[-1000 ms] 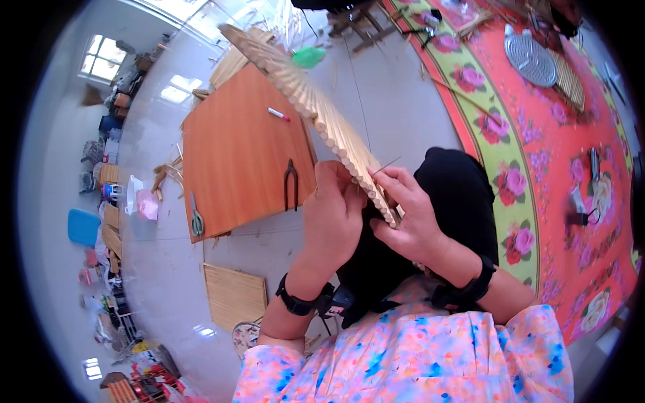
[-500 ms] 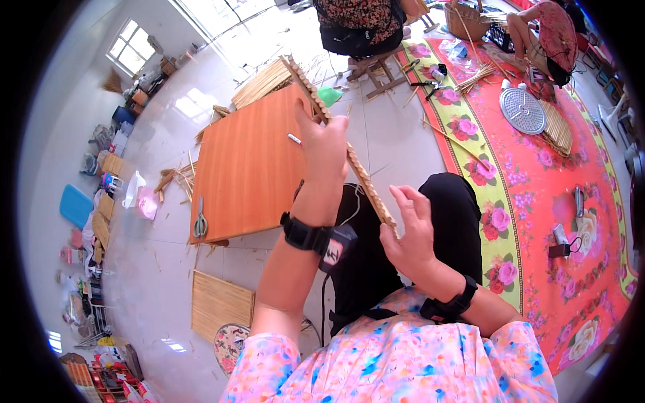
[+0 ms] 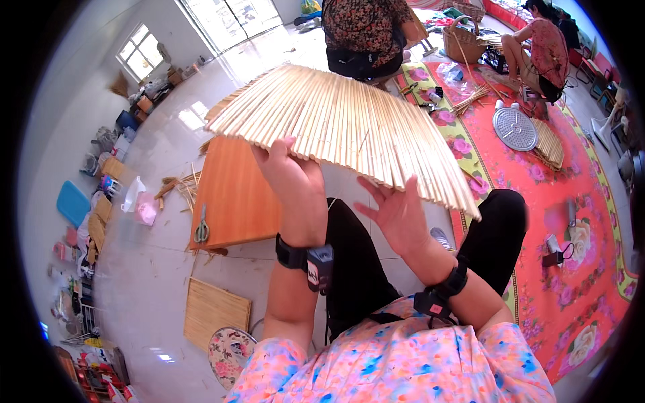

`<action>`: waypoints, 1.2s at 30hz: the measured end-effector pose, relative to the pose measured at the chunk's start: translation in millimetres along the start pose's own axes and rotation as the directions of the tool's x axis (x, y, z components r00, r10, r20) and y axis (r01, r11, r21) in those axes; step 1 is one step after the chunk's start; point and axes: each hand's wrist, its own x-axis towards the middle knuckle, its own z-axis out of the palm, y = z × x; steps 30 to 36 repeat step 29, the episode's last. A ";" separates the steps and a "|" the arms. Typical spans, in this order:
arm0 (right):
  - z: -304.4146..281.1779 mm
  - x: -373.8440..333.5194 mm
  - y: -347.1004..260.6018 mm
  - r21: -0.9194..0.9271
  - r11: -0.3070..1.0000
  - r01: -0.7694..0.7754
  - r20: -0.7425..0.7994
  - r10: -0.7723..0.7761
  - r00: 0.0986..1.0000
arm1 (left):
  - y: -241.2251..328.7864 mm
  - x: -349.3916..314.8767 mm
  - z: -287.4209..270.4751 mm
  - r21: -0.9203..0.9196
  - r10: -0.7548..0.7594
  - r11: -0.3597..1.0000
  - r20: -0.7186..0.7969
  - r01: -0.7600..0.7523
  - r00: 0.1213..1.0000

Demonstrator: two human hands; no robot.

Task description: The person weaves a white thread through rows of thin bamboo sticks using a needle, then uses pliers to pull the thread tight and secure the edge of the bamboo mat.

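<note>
A wide fan-shaped mat of pale reed strips [image 3: 349, 124] is held up flat in front of me. My left hand [image 3: 289, 176] grips its near edge from below, thumb over the strips. My right hand [image 3: 396, 211] has its fingers spread and touches the underside of the mat toward the right. Both wrists wear black bands. Beneath the mat stands a low orange wooden table [image 3: 235, 195] with scissors [image 3: 201, 230] lying on its near left corner.
A small flat reed panel [image 3: 216, 312] lies on the tiled floor beside a round floral cushion [image 3: 230, 348]. A red floral rug [image 3: 571, 221] covers the right side, with a round metal grille [image 3: 515, 128]. Two other people [image 3: 366, 30] sit at the back. Clutter lines the left wall.
The reed mat has turned from edge-on to broad and flat before me. My left hand has come back from the far end to the near edge, and my right hand has opened beneath it.
</note>
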 end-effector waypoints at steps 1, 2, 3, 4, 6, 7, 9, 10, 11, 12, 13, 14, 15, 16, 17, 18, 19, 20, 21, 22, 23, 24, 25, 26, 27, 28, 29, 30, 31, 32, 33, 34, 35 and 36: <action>7.2 2.8 -8.6 0.058 0.998 -0.015 -0.061 0.019 0.998 | -0.4 -10.8 -3.7 0.009 0.007 1.000 0.029 -0.007 1.000; 10.3 5.9 -12.6 0.065 0.998 0.018 -0.115 -0.011 0.993 | -4.4 -19.4 -6.9 0.019 0.021 1.000 0.036 -0.021 0.999; 13.8 9.0 -14.1 0.071 0.996 0.052 -0.170 -0.040 0.985 | -9.7 -26.5 -12.1 0.030 0.035 0.999 0.042 -0.036 0.999; 15.9 9.4 -17.5 0.071 0.993 0.093 -0.221 -0.075 0.972 | -14.9 -32.5 -17.2 0.034 0.049 0.998 0.053 -0.051 0.997; 9.4 10.4 -19.5 0.068 0.990 0.125 -0.227 -0.107 0.968 | -20.2 -39.3 -34.0 0.064 0.032 0.997 0.099 -0.039 0.995; 10.2 10.6 -20.6 0.063 0.988 0.139 -0.220 -0.122 0.968 | -15.5 -42.7 -38.2 0.109 -0.004 0.994 0.121 -0.009 0.993; 6.5 16.3 -26.9 0.081 0.979 0.186 -0.222 -0.164 0.961 | -11.4 -44.5 -60.3 0.197 -0.099 0.979 0.191 0.061 0.977; -0.9 20.4 -33.9 0.022 0.981 0.195 -0.254 -0.183 0.950 | -10.8 -46.6 -69.1 0.246 -0.178 0.960 0.173 0.132 0.969; -3.8 24.5 -38.8 -0.018 0.980 0.196 -0.279 -0.194 0.941 | -3.1 -47.3 -77.1 0.311 -0.250 0.931 0.153 0.194 0.956; -7.6 27.6 -43.4 -0.059 0.978 0.198 -0.304 -0.207 0.930 | 5.6 -47.5 -86.6 0.372 -0.320 0.893 0.129 0.254 0.938; -11.1 29.9 -45.2 -0.061 0.977 0.205 -0.324 -0.214 0.922 | 16.6 -45.9 -105.5 0.429 -0.365 0.849 0.053 0.309 0.930; -22.5 34.2 -54.8 -0.089 0.960 0.267 -0.340 -0.281 0.897 | 17.7 -40.4 -125.9 0.439 -0.380 0.831 -0.002 0.342 0.925; -36.3 41.3 -62.0 -0.104 0.942 0.319 -0.358 -0.335 0.872 | 24.1 -34.0 -147.4 0.459 -0.392 0.805 -0.065 0.376 0.918; -40.3 46.4 -70.1 -0.131 0.921 0.368 -0.377 -0.389 0.840 | 29.6 -28.8 -171.8 0.438 -0.378 0.812 -0.112 0.387 0.919; -42.7 51.0 -81.1 -0.200 0.878 0.434 -0.406 -0.477 0.779 | 34.0 -22.2 -195.4 0.415 -0.365 0.818 -0.159 0.398 0.917; -38.8 54.1 -86.5 -0.295 0.858 0.421 -0.415 -0.512 0.752 | 51.1 -17.6 -217.9 0.559 -0.289 0.743 -0.230 0.369 0.929; -38.4 54.1 -97.7 -0.401 0.821 0.406 -0.411 -0.557 0.721 | 59.3 -13.0 -239.5 0.675 -0.209 0.651 -0.282 0.348 0.936; -40.4 54.7 -109.8 -0.502 0.775 0.384 -0.400 -0.601 0.692 | 62.3 -3.4 -262.1 0.766 -0.160 0.553 -0.290 0.329 0.943; -46.8 55.8 -127.2 -0.561 0.753 0.342 -0.391 -0.606 0.693 | 59.0 4.2 -288.3 0.836 -0.112 0.449 -0.298 0.316 0.948; -54.1 54.8 -144.3 -0.612 0.732 0.299 -0.384 -0.606 0.696 | 50.5 7.7 -305.4 0.895 -0.061 0.330 -0.299 0.301 0.952; -50.6 51.6 -149.7 -0.677 0.695 0.242 -0.381 -0.612 0.692 | 42.9 8.7 -318.8 0.912 -0.079 0.293 -0.274 0.285 0.958; -42.8 48.2 -154.9 -0.738 0.649 0.184 -0.371 -0.618 0.693 | 32.4 12.6 -331.6 0.927 -0.098 0.260 -0.253 0.270 0.962; -39.2 46.3 -155.3 -0.771 0.618 0.156 -0.340 -0.605 0.720 | 25.8 19.3 -345.9 0.977 -0.135 0.096 -0.179 0.193 0.975; -38.1 44.2 -154.9 -0.806 0.578 0.129 -0.306 -0.593 0.745 | 16.6 23.9 -360.3 0.992 -0.193 -0.060 -0.117 0.107 0.974; -39.8 43.1 -152.7 -0.804 0.587 0.100 -0.304 -0.549 0.779 | 11.7 22.2 -368.7 0.976 -0.221 -0.214 -0.096 0.047 0.970; -38.2 42.3 -149.2 -0.818 0.564 0.109 -0.258 -0.530 0.808 | -7.3 17.7 -368.7 0.941 -0.266 -0.337 -0.072 -0.023 0.961; -36.3 41.6 -146.9 -0.831 0.542 0.124 -0.213 -0.517 0.829 | -6.9 11.5 -375.6 0.943 -0.260 -0.332 -0.086 -0.006 0.962; -36.3 41.6 -146.9 -0.831 0.542 0.124 -0.213 -0.517 0.829 | -6.9 11.5 -375.6 0.943 -0.260 -0.332 -0.086 -0.006 0.962; -36.3 41.6 -146.9 -0.831 0.542 0.124 -0.213 -0.517 0.829 | -6.9 11.5 -375.6 0.943 -0.260 -0.332 -0.086 -0.006 0.962; -36.3 41.6 -146.9 -0.831 0.542 0.124 -0.213 -0.517 0.829 | -6.9 11.5 -375.6 0.943 -0.260 -0.332 -0.086 -0.006 0.962; -36.3 41.6 -146.9 -0.831 0.542 0.124 -0.213 -0.517 0.829 | -6.9 11.5 -375.6 0.943 -0.260 -0.332 -0.086 -0.006 0.962; -36.3 41.6 -146.9 -0.831 0.542 0.124 -0.213 -0.517 0.829 | -6.9 11.5 -375.6 0.943 -0.260 -0.332 -0.086 -0.006 0.962; -36.3 41.6 -146.9 -0.831 0.542 0.124 -0.213 -0.517 0.829 | -6.9 11.5 -375.6 0.943 -0.260 -0.332 -0.086 -0.006 0.962; -36.3 41.6 -146.9 -0.831 0.542 0.124 -0.213 -0.517 0.829 | -6.9 11.5 -375.6 0.943 -0.260 -0.332 -0.086 -0.006 0.962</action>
